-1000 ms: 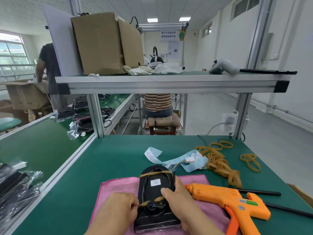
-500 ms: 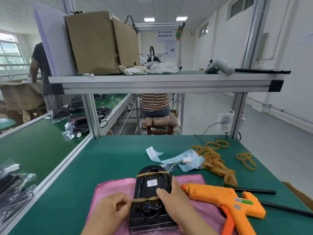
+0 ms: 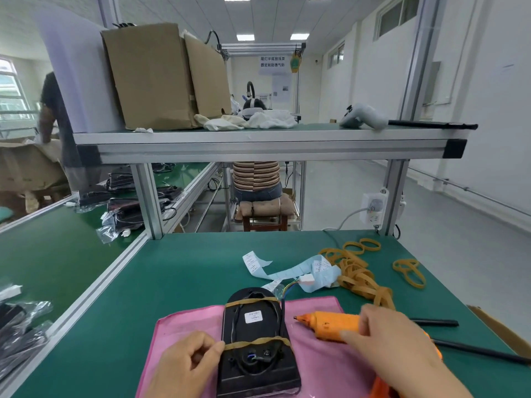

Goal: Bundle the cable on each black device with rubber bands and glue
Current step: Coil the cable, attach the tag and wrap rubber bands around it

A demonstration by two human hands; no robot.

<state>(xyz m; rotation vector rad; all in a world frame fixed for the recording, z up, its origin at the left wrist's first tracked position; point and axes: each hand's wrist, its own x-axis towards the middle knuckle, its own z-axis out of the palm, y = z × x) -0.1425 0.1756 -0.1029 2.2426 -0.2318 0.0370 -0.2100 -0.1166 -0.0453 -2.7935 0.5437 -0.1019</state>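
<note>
Black device [image 3: 255, 320] lies on pink cloth [image 3: 316, 366], cable [image 3: 282, 310] under two bands. Left hand [image 3: 186, 366] pinches the near rubber band [image 3: 258, 341] at the device's left edge. Right hand [image 3: 396, 343] is blurred over the glue gun [image 3: 330, 326], so its grip cannot be told. Risk: the nozzle (probably hot) dragging across cloth or cable insulation. Cardboard box [image 3: 161, 79] on shelf [image 3: 258, 152]: contents hidden.

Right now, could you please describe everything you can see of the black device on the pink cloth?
The black device is a flat plastic unit, rounded at its far end, lying on the pink cloth. A white label sits on top. Two tan rubber bands cross it, holding its coiled cable. Coloured wires leave its far right corner. The left hand pinches the near band.
</note>
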